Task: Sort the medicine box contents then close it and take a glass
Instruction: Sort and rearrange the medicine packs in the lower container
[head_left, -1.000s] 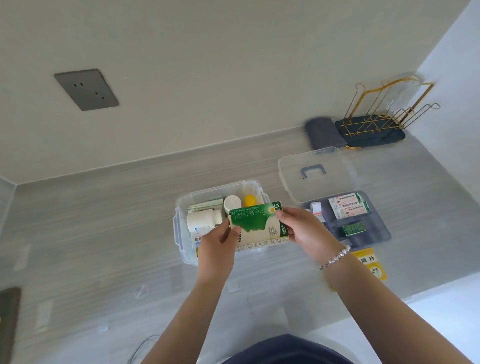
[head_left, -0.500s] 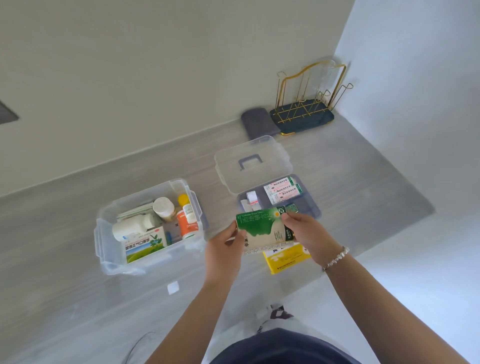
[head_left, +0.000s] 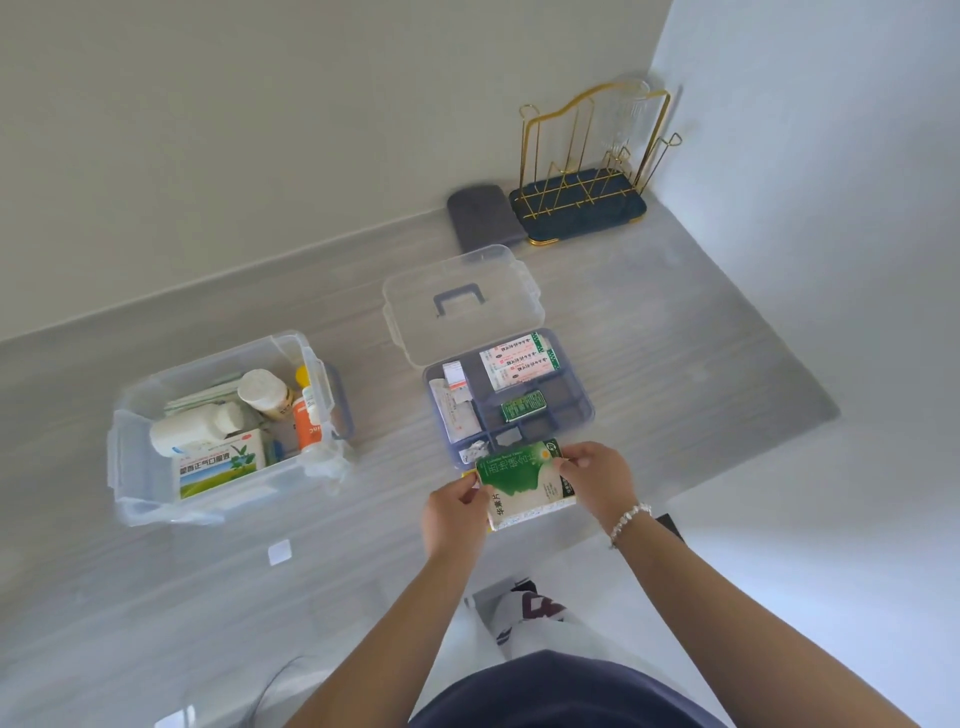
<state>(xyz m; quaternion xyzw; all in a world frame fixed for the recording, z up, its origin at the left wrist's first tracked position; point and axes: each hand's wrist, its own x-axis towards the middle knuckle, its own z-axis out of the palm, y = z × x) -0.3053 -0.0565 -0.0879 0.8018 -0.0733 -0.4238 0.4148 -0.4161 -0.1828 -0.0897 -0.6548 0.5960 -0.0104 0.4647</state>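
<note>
A green and white medicine carton (head_left: 524, 483) is held between both hands just in front of the grey divided tray (head_left: 576, 415). My left hand (head_left: 454, 512) pinches its left end and my right hand (head_left: 597, 480) grips its right end. A yellow packet is almost hidden beneath the carton. The tray holds plaster packs (head_left: 519, 361), a small green box (head_left: 524, 406) and sachets. The clear medicine box (head_left: 140, 467) at the left holds bottles and a carton. Its clear lid (head_left: 460, 301) with a grey handle lies behind the tray. A clear glass (head_left: 626, 117) hangs on the gold rack (head_left: 582, 171).
A folded grey cloth (head_left: 480, 215) lies left of the rack against the back wall. The counter's front edge runs just right of my right wrist, with white floor below. A small white sticker (head_left: 279, 552) sits on the counter in front of the medicine box.
Both hands carried the green carton from above the medicine box rightward and lowered it over the yellow packet in front of the tray. The view swung to the right.
</note>
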